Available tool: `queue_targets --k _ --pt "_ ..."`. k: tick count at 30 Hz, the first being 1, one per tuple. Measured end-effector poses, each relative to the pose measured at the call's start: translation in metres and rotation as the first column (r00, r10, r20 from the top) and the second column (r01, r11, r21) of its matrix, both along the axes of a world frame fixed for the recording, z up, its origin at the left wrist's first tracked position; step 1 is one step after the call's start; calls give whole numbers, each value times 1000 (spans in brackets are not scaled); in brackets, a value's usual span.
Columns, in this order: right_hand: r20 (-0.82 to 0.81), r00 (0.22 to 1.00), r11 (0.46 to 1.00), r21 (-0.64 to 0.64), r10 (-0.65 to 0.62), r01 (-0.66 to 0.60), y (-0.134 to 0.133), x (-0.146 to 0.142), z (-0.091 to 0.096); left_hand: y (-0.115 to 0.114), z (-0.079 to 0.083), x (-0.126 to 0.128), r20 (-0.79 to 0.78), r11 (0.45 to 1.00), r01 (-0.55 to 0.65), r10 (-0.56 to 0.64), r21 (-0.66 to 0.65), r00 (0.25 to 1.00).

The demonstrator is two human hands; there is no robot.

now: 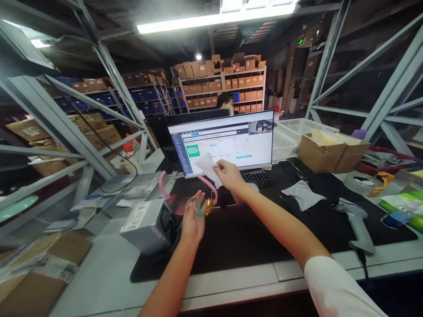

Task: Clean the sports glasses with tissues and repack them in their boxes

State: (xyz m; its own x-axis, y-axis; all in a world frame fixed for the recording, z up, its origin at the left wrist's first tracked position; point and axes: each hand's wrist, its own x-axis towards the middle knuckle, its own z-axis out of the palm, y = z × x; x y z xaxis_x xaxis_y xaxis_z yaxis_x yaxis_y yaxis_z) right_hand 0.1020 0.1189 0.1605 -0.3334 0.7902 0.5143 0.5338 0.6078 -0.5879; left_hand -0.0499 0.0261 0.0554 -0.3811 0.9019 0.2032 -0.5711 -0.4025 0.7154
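Note:
My left hand point(194, 219) grips a pair of pink translucent glasses point(180, 197) by the lens, held above the black desk mat point(238, 233). My right hand point(229, 175) is closed on a white cloth point(208, 166), raised just in front of the monitor point(224, 141) and close to the pink frame. A grey box point(145, 223) lies on its side directly left of my left hand. A keyboard point(256, 178) sits under the screen behind my right hand.
A grey pouch point(302, 194) lies on the mat to the right, near a grey barcode scanner point(356, 220). An open cardboard box point(330, 152) and a white basket point(291, 132) stand at the back right. Metal shelving frames both sides. Another person sits behind the monitor.

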Motion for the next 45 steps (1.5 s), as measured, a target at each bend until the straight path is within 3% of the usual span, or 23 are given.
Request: queue_targets --k 2,5,8,11,15,18,22,25,28,29,31,32,33,34,36,38,41,45 --pt "-152 988 999 23 -18 22 -20 20 2 0 26 7 -63 995 91 -89 34 994" --pt "-355 933 997 -31 59 -75 -41 37 -1 6 61 27 -118 968 248 -242 34 963" --pt "-384 915 981 -90 123 -170 -46 47 -9 17 78 49 -121 944 330 -328 -7 937" --pt "-443 882 975 -71 158 -210 -43 62 -13 31 79 61 -60 965 263 -263 -12 963" --pt "-448 872 981 79 195 -179 -47 95 -6 47 73 55 4 996 89 -89 -17 996" --pt "-317 921 974 90 227 -209 -55 115 0 53 69 47 -110 1000 28 -29 -12 994" --pt "-139 978 985 93 155 -143 -61 115 3 52 64 44 -342 998 66 -64 -7 938" --pt "-29 974 973 -47 225 -227 -59 109 2 48 63 43 -420 992 110 -123 -56 899" --pt "-232 946 956 -132 227 -262 -51 119 1 44 65 39 -550 995 58 -92 -80 830" --pt "-379 908 972 -71 180 -222 -48 126 1 43 67 37 -598 996 22 -71 -88 798" --pt "-656 742 990 108 141 -93 -44 143 2 41 70 33 -689 991 -47 -51 -122 723" --pt "-717 675 982 177 175 -66 -44 150 2 40 72 32 -729 987 -78 -49 -140 683" --pt "-717 662 973 210 218 -92 -46 156 3 38 75 31 -764 983 -111 -41 -147 643" --pt "-663 707 969 197 245 -151 -50 159 3 37 76 31 -792 980 -143 -24 -140 610" --pt "-441 867 972 72 232 -224 -58 155 5 34 80 32 -824 975 -194 23 -106 566" --pt "-248 956 987 -12 155 -163 -64 144 6 31 82 35 -828 974 -207 44 -88 559" --pt "-151 982 994 0 110 -111 -68 125 8 29 81 38 -798 978 -176 14 -115 602" --pt "-176 950 959 -77 256 -273 -74 111 6 27 75 43 -706 991 -40 -62 -127 706"
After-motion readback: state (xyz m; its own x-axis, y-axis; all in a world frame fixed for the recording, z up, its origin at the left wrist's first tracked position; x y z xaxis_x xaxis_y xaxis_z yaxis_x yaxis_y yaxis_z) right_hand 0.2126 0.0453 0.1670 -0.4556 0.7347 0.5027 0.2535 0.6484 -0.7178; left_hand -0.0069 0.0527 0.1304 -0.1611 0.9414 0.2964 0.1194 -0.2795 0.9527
